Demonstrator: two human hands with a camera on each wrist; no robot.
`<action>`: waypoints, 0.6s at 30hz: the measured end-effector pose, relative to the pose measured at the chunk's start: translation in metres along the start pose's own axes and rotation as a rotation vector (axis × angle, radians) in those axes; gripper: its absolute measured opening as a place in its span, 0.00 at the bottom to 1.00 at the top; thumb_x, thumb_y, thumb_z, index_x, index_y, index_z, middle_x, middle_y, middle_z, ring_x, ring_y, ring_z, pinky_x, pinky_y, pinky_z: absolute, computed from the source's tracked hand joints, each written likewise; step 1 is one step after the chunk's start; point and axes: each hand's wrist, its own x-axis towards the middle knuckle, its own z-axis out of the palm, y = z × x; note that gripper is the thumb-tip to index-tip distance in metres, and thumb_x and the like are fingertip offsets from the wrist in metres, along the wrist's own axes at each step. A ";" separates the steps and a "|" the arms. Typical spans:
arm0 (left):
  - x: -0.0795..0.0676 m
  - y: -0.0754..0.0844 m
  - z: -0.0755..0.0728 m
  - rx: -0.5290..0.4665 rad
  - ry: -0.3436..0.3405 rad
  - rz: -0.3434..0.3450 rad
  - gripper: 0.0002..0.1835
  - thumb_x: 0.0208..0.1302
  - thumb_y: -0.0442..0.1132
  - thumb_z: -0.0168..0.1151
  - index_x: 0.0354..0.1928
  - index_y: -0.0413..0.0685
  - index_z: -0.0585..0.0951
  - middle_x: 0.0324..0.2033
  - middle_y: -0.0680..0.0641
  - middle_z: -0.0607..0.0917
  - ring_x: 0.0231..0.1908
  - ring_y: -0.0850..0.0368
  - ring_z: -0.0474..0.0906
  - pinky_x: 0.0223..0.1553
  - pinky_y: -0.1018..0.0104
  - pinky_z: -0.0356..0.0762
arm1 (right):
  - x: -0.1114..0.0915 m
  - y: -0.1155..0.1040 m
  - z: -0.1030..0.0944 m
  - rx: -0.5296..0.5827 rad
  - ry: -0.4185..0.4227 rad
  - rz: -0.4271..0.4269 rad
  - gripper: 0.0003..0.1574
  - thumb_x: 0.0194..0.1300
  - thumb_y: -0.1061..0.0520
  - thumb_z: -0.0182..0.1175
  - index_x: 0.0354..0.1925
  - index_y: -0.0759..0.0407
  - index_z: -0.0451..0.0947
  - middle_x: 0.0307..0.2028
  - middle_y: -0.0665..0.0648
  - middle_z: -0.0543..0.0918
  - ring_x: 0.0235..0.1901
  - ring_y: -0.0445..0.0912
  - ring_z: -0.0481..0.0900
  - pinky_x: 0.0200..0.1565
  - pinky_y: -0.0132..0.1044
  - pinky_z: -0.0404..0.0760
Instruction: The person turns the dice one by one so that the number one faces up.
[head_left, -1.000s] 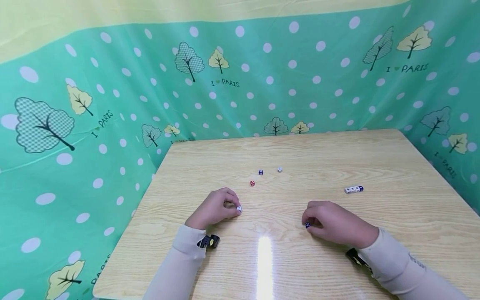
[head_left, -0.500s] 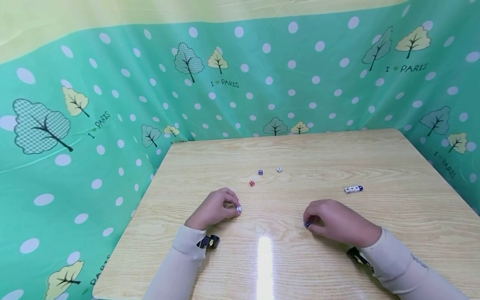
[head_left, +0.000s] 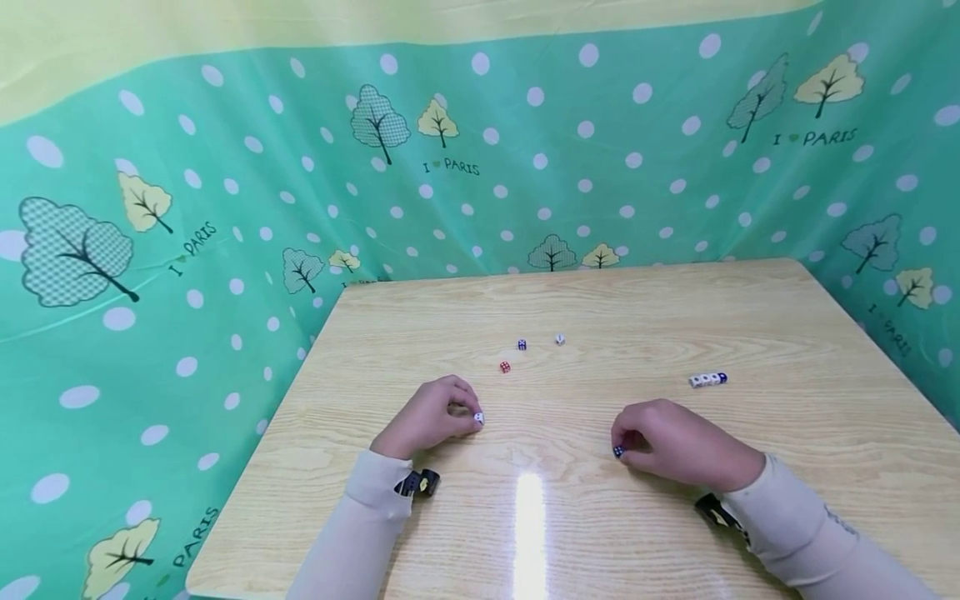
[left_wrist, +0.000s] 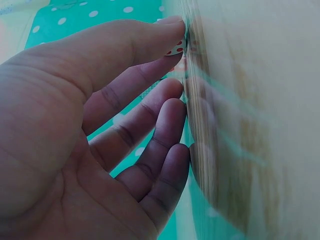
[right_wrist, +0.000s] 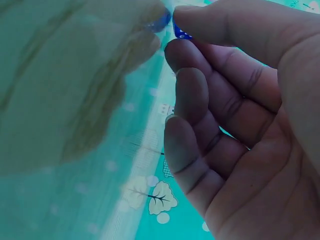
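Observation:
My left hand (head_left: 431, 417) pinches a white die (head_left: 478, 418) between thumb and fingertips, low over the wooden table. In the left wrist view the thumb covers most of that white die (left_wrist: 176, 49), and red pips show on one face. To the right, my right hand (head_left: 671, 442) pinches a blue die (head_left: 618, 452) with white pips. Close to the tabletop, the blue die (right_wrist: 181, 31) peeks out beside the thumb in the right wrist view. Its other fingers curl in loosely below.
Farther back on the table (head_left: 420, 325) lie a red die (head_left: 505, 367), another blue die (head_left: 522, 344) and another white die (head_left: 559, 339). A row of several white dice with a blue one at its end (head_left: 708, 380) lies beyond my right hand. A patterned curtain (head_left: 487, 167) surrounds the table.
My right hand has shifted slightly to the right with the blue die, which has turned a little in the fingers. My left hand stays in place.

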 end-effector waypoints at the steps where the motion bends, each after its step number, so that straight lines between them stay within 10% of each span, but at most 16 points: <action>1: 0.000 0.000 0.000 0.000 0.000 0.000 0.05 0.60 0.41 0.78 0.32 0.61 0.89 0.45 0.60 0.82 0.49 0.58 0.77 0.56 0.54 0.77 | 0.000 0.000 0.000 0.005 -0.005 0.003 0.12 0.60 0.60 0.74 0.33 0.42 0.82 0.29 0.36 0.79 0.29 0.31 0.74 0.34 0.29 0.78; 18: 0.001 0.000 0.000 -0.005 0.000 -0.004 0.05 0.59 0.40 0.78 0.32 0.61 0.89 0.45 0.61 0.82 0.49 0.57 0.77 0.56 0.54 0.77 | 0.000 0.005 0.002 0.063 -0.036 0.043 0.12 0.61 0.60 0.74 0.34 0.43 0.81 0.27 0.37 0.77 0.28 0.33 0.73 0.31 0.29 0.75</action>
